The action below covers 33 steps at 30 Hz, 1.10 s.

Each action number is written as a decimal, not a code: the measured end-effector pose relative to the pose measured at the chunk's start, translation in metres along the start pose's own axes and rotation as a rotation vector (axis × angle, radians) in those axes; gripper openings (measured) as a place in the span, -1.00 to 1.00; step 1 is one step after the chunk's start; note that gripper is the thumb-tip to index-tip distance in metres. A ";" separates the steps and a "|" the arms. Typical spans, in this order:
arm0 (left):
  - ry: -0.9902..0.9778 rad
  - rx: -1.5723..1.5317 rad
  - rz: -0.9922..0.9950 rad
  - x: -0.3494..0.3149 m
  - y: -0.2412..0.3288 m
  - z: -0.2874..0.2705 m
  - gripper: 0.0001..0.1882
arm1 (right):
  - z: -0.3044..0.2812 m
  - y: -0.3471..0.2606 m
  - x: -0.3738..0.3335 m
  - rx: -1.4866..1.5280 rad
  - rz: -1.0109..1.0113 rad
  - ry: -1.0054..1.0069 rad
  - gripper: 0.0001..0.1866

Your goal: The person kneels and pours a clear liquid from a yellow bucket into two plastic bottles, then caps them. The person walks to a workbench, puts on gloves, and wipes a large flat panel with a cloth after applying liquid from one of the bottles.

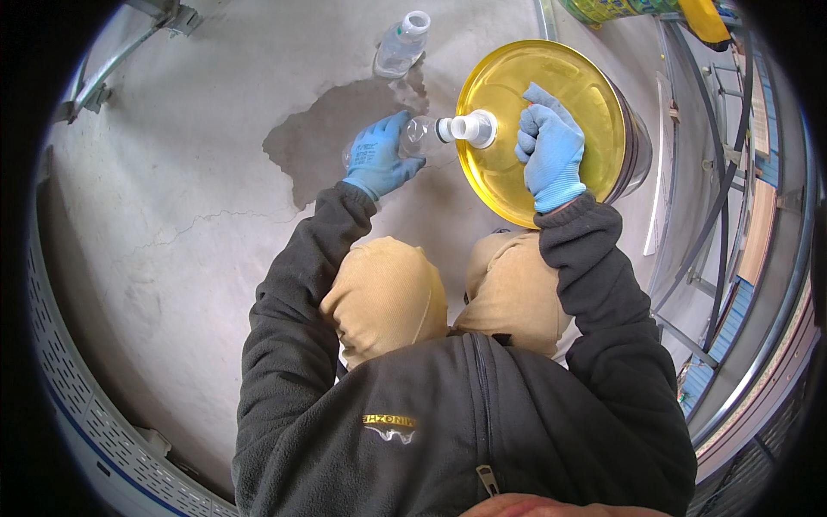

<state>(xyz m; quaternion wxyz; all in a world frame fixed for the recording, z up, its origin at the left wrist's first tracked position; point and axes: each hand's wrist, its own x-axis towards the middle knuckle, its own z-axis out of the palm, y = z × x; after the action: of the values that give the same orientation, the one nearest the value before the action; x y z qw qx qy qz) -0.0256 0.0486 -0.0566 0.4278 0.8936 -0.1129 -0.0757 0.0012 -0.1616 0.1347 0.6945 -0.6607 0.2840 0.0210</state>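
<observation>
My left hand [383, 155], in a blue work glove, is wrapped around a clear plastic bottle [420, 135]. The bottle's neck is at the white spout [478, 128] on a metal drum with a shiny gold top [551, 73]. Whether neck and spout touch, I cannot tell. My right hand [551, 151], gloved the same way, is closed over the drum's top, fingers curled; what they grip is hidden beneath the glove. Beyond my left hand a second clear bottle [399, 50] with a white, open mouth stands on the floor.
A dark wet patch [314, 142] spreads over the grey concrete floor [198, 164] under my left hand. Metal racking with black hoses [722, 189] runs along the right. A green and yellow object [607, 9] lies at the far right. Metal legs [103, 73] stand at far left.
</observation>
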 end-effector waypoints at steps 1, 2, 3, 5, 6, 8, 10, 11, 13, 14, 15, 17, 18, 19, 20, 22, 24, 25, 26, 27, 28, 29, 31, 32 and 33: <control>0.005 0.001 0.001 0.000 -0.001 0.001 -0.07 | 0.000 0.000 0.000 0.001 0.002 -0.001 -0.62; 0.010 0.002 0.001 -0.001 -0.001 0.002 -0.07 | 0.001 0.001 0.001 0.000 0.002 -0.007 -0.62; 0.013 0.008 0.001 -0.001 -0.002 0.002 -0.07 | 0.001 0.000 0.001 -0.001 0.005 0.000 -0.63; 0.014 0.023 -0.004 -0.001 -0.004 0.004 -0.08 | 0.003 0.000 0.001 -0.003 0.011 0.004 -0.63; 0.021 0.019 0.002 -0.001 -0.005 0.005 -0.09 | 0.004 0.000 0.001 0.002 0.015 0.003 -0.63; 0.027 0.017 0.007 -0.001 -0.006 0.006 -0.09 | 0.006 -0.001 -0.001 0.012 0.022 0.000 -0.64; 0.033 0.006 0.017 -0.001 -0.008 0.007 -0.10 | 0.009 -0.002 -0.002 0.001 0.035 0.035 -0.61; 0.034 0.004 0.019 0.000 -0.008 0.007 -0.11 | 0.011 -0.003 -0.003 -0.004 0.042 0.052 -0.60; 0.043 0.017 0.024 -0.001 -0.009 0.007 -0.11 | 0.013 -0.003 -0.004 -0.013 0.036 0.045 -0.60; 0.047 0.024 0.027 -0.001 -0.009 0.008 -0.12 | 0.013 -0.003 -0.005 -0.017 0.033 0.043 -0.60; 0.051 0.023 0.030 -0.001 -0.009 0.008 -0.11 | 0.013 -0.003 -0.005 -0.019 0.034 0.044 -0.60; 0.058 0.022 0.036 0.000 -0.009 0.008 -0.11 | 0.012 -0.002 -0.004 -0.022 0.024 0.025 -0.59; 0.050 0.027 0.031 -0.001 -0.010 0.008 -0.11 | 0.012 -0.001 -0.002 -0.022 0.028 0.038 -0.61; 0.043 0.033 0.026 0.000 -0.010 0.009 -0.11 | 0.010 0.000 -0.002 -0.021 0.021 0.030 -0.62; 0.041 0.038 0.025 -0.001 -0.010 0.009 -0.10 | 0.009 0.001 0.000 -0.030 0.020 0.043 -0.63; 0.042 0.036 0.031 -0.001 -0.011 0.008 -0.09 | 0.007 0.003 0.002 0.001 0.025 0.014 -0.63; 0.050 0.039 0.040 -0.001 -0.011 0.008 -0.08 | 0.005 0.004 0.003 0.016 0.026 0.002 -0.63; 0.052 0.043 0.043 -0.002 -0.012 0.008 -0.08 | 0.005 0.005 0.004 0.020 0.023 -0.007 -0.63; 0.055 0.047 0.046 -0.002 -0.012 0.008 -0.08 | 0.005 0.005 0.004 0.020 0.019 -0.009 -0.63; 0.050 0.045 0.042 -0.002 -0.012 0.009 -0.08 | 0.005 0.005 0.004 0.017 0.020 -0.010 -0.63; 0.046 0.043 0.039 -0.002 -0.012 0.009 -0.08 | 0.005 0.005 0.003 0.009 0.020 -0.004 -0.63; 0.042 0.042 0.036 -0.002 -0.012 0.009 -0.08 | 0.005 0.005 0.003 0.002 0.012 -0.005 -0.63; 0.038 0.042 0.031 -0.002 -0.012 0.010 -0.08 | 0.006 0.004 0.002 -0.007 0.019 0.000 -0.62; 0.035 0.044 0.028 -0.002 -0.012 0.009 -0.08 | 0.006 0.004 0.002 -0.013 0.020 0.000 -0.62; 0.037 0.042 0.030 -0.002 -0.012 0.010 -0.08 | 0.007 0.004 0.001 -0.006 0.023 -0.004 -0.61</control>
<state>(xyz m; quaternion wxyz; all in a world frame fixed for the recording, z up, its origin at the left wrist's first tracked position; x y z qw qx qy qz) -0.0279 0.0495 -0.0722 0.4122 0.9017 -0.1199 -0.0507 0.0030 -0.1553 0.1305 0.6929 -0.6594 0.2900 0.0311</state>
